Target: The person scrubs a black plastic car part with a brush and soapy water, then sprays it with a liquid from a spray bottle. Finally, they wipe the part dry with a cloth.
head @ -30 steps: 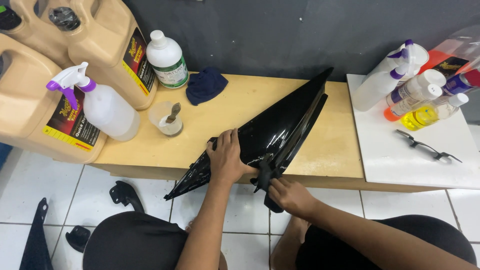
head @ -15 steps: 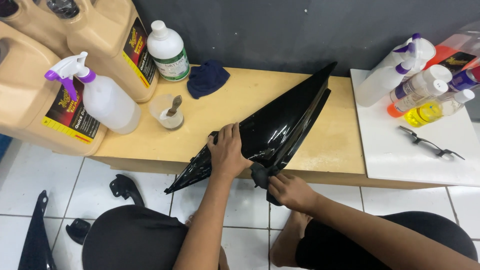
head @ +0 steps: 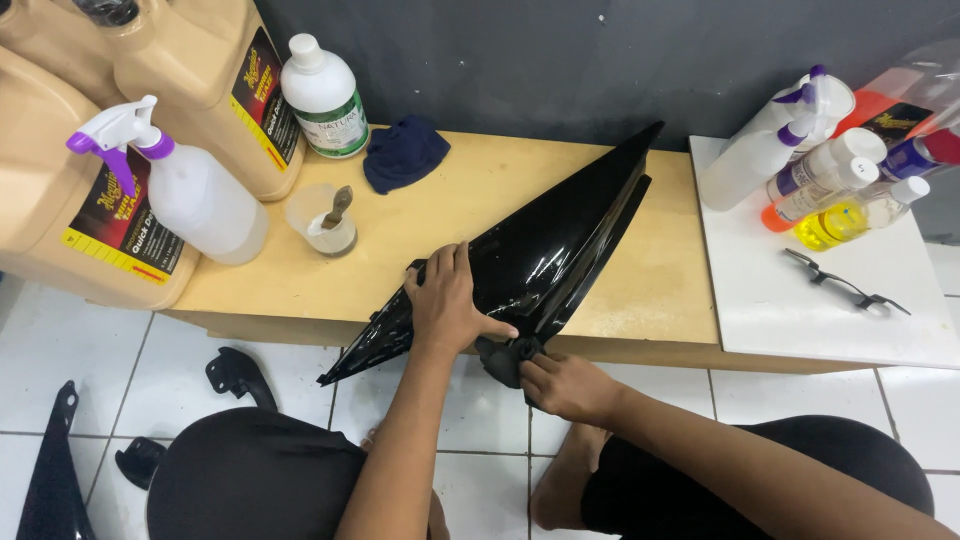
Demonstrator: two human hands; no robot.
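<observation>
Left to right, tan jugs [head: 200, 90] and a spray bottle [head: 195, 200] crowd the bench's [head: 640, 300] left end. At the front edge, the left hand [head: 450, 305] lies flat, fingers spread, steadying the glossy black panel [head: 545, 255]; the right hand [head: 565, 385] pinches a dark cloth [head: 505, 358] against its lower edge, seemingly polishing. More bottles [head: 810, 165] stand clear at the right.

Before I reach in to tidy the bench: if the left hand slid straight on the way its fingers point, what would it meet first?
The left hand points up the bench; past the black panel the way looks free.
</observation>
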